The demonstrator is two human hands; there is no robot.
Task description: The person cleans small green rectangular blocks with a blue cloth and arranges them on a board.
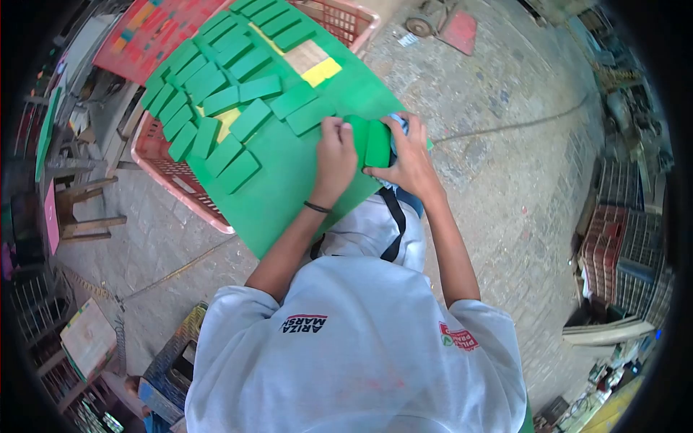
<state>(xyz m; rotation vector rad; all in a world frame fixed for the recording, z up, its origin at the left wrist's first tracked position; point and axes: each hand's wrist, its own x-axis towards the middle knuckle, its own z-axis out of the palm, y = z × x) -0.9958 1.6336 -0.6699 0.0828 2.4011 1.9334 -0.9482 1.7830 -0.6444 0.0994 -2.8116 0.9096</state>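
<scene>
Gripping the green block [377, 144] btwn thumb & fingers, your R hand [413, 155] is holding it by the R edge of the green board [278, 169], w/ blue cloth [395, 123] showing next to those fingers. Your L hand [336, 155] is curling its fingers closed beside a 2nd green piece [354, 128]; can't tell how firmly they're pressing it. Farther out, loose green blocks [250, 63] are lying in rough rows on the board, w/ yellow patches [321, 72] showing btwn some. Below, a pinkish crate [157, 150] is sitting under it.
</scene>
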